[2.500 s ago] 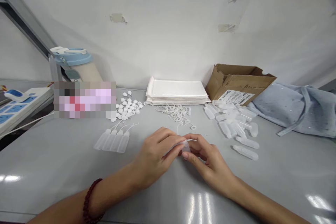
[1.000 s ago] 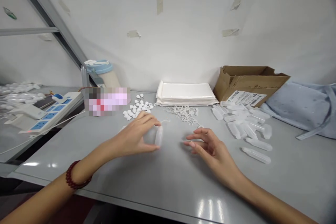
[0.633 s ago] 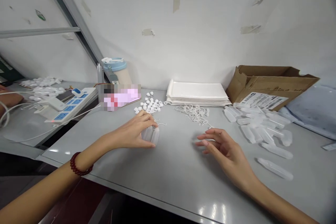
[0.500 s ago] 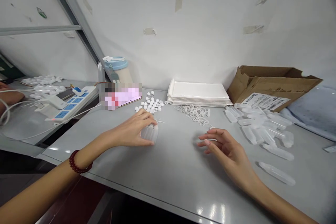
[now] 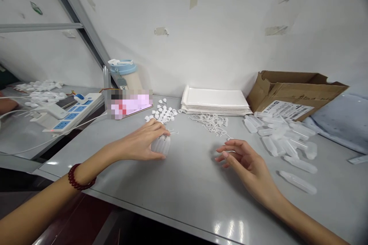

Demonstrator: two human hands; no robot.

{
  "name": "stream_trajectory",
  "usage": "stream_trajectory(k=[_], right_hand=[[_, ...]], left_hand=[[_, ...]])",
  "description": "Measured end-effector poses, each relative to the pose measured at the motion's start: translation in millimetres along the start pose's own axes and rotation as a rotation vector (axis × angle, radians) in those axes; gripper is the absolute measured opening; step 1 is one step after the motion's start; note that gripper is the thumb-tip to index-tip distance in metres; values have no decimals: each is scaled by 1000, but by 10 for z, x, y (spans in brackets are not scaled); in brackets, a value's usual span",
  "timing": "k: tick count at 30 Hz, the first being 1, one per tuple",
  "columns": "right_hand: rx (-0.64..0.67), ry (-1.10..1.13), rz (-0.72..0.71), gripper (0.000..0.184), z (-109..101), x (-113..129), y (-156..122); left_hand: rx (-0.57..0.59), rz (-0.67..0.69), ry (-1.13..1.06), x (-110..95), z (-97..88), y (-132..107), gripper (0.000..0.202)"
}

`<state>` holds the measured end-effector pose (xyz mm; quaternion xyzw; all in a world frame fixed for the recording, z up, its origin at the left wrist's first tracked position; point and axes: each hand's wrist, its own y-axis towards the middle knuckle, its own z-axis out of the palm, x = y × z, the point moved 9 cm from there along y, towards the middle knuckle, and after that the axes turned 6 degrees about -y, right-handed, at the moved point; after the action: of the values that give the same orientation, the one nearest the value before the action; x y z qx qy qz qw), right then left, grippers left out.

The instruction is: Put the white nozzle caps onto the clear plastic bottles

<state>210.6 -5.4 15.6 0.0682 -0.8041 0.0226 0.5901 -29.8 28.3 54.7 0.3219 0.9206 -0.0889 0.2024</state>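
My left hand point(image 5: 146, 141) spans several translucent plastic tubes point(image 5: 161, 145) lying side by side on the table, fingers at their far ends and thumb at the near ends. A thin white strand pokes out just beyond its fingertips. My right hand point(image 5: 244, 164) is raised over the table with nothing in it, its fingers apart and loosely curved. Beyond that hand lies a tangle of white looped plastic pieces point(image 5: 211, 123). Small white caps point(image 5: 164, 113) are scattered behind my left hand. Right of my right hand, more translucent tubes point(image 5: 283, 134) lie in a loose pile.
A stack of white sheets or trays point(image 5: 215, 101) rests against the wall, beside an open cardboard box point(image 5: 299, 92). Farther left are a phone point(image 5: 132, 107), a blue-lidded cup point(image 5: 126, 74) and a power strip point(image 5: 74, 113) with cables. Part of another person's hand shows at the far left.
The whole view has shifted slightly, so things on the table appear a little farther left. Both hands keep nearly the same pose.
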Motion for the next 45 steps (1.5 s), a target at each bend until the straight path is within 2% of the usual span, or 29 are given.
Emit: stream_trajectory(k=[6,11,14,17,20,22,24,26,28,30,33,35,37,39,41,43,45], right_hand=[[-65,-49,-61,30,-144,103,36],[-172,-136,-128,30,-413,257,82],[-170,-368,-138,28,-552,342,150],[-99,-750,-220,35,-625,460,180],[-2,-1103,-292,47,-689,531,89],[82,-1202,-190,44,-788,475,4],[152,-1268,10,32,-922,366,-79],[188,-1369,187,24,-1041,293,-142],[208,-1484,281,28,-1107,286,-159],[216,-1561,322,32,-1134,304,-145],[254,-1614,371,28,-1141,279,-130],[294,-1633,392,27,-1130,229,-128],[323,-1630,381,28,-1100,184,-116],[334,-1616,365,29,-1070,150,-98],[330,-1606,355,29,-1049,130,-80],[329,-1603,361,29,-1041,111,-71],[341,-1598,359,29,-1021,89,-61]], left_hand=[[7,-5,18,35,43,-1,47],[0,-18,24,-68,38,48,63],[-39,39,19,-325,31,201,60],[-136,148,61,-678,61,456,37],[-182,249,93,-1009,211,740,27],[-164,308,123,-1199,364,900,24],[-130,344,164,-1339,521,1018,20],[-103,355,189,-1419,648,1096,17],[-91,366,193,-1459,739,1137,16],[-89,378,185,-1469,791,1154,17],[-99,360,167,-1421,795,1148,20],[-142,340,117,-1364,713,1111,23],[-227,308,8,-1278,551,1043,26],[-336,221,-147,-1118,343,958,28],[-440,75,-324,-889,156,862,26],[-501,-76,-506,-657,54,774,25],[-533,-190,-692,-465,29,712,25]])
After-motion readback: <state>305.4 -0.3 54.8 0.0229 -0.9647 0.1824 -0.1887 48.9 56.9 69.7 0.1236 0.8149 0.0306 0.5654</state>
